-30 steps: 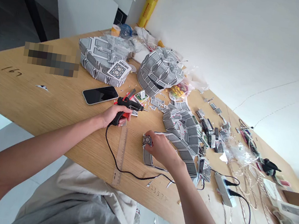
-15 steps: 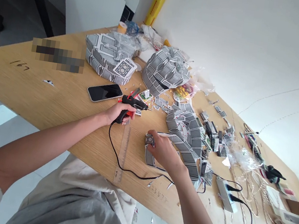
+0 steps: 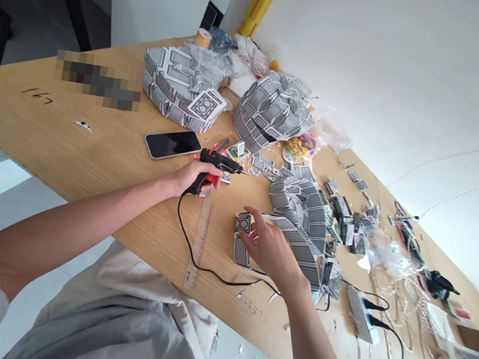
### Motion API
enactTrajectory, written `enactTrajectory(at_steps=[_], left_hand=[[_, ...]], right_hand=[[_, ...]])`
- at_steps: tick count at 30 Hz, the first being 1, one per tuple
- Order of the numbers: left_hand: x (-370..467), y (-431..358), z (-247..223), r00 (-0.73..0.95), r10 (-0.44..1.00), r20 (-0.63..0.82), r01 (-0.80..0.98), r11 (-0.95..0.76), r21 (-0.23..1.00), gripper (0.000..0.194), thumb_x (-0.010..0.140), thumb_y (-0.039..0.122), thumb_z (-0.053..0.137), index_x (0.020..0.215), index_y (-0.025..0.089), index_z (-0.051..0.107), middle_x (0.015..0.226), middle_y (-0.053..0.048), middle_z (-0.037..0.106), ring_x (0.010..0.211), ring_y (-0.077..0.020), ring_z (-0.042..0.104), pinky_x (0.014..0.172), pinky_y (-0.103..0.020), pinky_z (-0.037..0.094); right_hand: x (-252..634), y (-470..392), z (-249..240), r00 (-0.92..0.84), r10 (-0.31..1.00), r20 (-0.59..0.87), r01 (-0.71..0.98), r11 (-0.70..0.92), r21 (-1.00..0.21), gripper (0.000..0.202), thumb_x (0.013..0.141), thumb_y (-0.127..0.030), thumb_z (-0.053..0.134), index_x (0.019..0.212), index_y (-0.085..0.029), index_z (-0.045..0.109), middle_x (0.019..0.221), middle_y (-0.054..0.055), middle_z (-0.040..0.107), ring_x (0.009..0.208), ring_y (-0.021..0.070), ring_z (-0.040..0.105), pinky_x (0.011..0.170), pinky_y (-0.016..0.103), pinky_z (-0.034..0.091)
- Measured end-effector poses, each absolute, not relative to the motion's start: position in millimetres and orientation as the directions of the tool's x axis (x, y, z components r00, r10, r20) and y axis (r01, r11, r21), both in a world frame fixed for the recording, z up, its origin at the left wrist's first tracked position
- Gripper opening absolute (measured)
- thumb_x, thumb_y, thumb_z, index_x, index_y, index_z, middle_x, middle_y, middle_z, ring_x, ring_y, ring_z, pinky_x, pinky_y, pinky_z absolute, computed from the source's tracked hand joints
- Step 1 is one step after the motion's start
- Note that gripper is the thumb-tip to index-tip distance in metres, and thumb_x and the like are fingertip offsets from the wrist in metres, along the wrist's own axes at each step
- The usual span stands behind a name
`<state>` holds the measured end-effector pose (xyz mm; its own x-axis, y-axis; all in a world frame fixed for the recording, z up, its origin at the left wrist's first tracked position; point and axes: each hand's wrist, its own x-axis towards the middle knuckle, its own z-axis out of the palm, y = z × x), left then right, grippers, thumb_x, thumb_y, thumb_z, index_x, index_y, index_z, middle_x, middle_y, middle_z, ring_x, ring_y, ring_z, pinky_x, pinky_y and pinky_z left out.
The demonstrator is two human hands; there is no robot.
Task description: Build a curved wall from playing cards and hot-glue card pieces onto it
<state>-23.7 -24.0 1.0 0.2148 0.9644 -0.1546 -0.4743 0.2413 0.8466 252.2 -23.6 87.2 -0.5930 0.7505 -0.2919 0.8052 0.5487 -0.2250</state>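
My left hand (image 3: 200, 178) is wrapped round the handle of a black and red glue gun (image 3: 224, 163), its nozzle pointing right. My right hand (image 3: 267, 240) has its fingers apart at the near end of a curved strip of grey playing cards (image 3: 241, 250); whether a fingertip still touches it, I cannot tell. That strip runs on to a larger curled card structure (image 3: 301, 207) on the right. A clear ruler (image 3: 198, 245) lies between my hands, with the gun's cord across it.
A phone (image 3: 172, 144) lies left of the glue gun. Behind stand two bulky card-covered forms (image 3: 182, 84), (image 3: 271, 112). On the right are a power strip (image 3: 362, 315), cords, plastic wrap and card scraps. The wooden table's (image 3: 104, 183) near edge runs before my lap.
The fingers of my right hand have loosened from the strip's end and spread. My left hand keeps hold of the glue gun. The view has shifted slightly.
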Motion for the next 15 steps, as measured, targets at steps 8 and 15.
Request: enactTrajectory(at_steps=[8, 15], left_hand=[[-22, -24, 2, 0.194, 0.969, -0.155, -0.508, 0.234, 0.829, 0.032, 0.078, 0.043, 0.073, 0.069, 0.013, 0.07, 0.056, -0.003, 0.057, 0.042, -0.0106, 0.047, 0.04, -0.024, 0.033], [-22, -22, -1, 0.191, 0.971, -0.144, -0.509, 0.224, 0.831, 0.031, 0.075, 0.043, 0.075, 0.068, 0.013, 0.07, 0.059, -0.004, 0.059, 0.042, -0.0104, 0.047, 0.039, -0.024, 0.036]], right_hand=[[271, -32, 97, -0.584, 0.793, -0.171, 0.775, 0.483, -0.408, 0.039, 0.109, -0.038, 0.052, 0.145, -0.023, 0.055, 0.1, 0.007, 0.082, 0.078, 0.0226, 0.079, 0.075, 0.032, 0.059], [278, -36, 99, -0.567, 0.814, -0.128, 0.764, 0.461, -0.451, 0.039, 0.109, -0.042, 0.05, 0.141, -0.022, 0.059, 0.098, 0.008, 0.081, 0.083, 0.0244, 0.078, 0.076, 0.034, 0.062]])
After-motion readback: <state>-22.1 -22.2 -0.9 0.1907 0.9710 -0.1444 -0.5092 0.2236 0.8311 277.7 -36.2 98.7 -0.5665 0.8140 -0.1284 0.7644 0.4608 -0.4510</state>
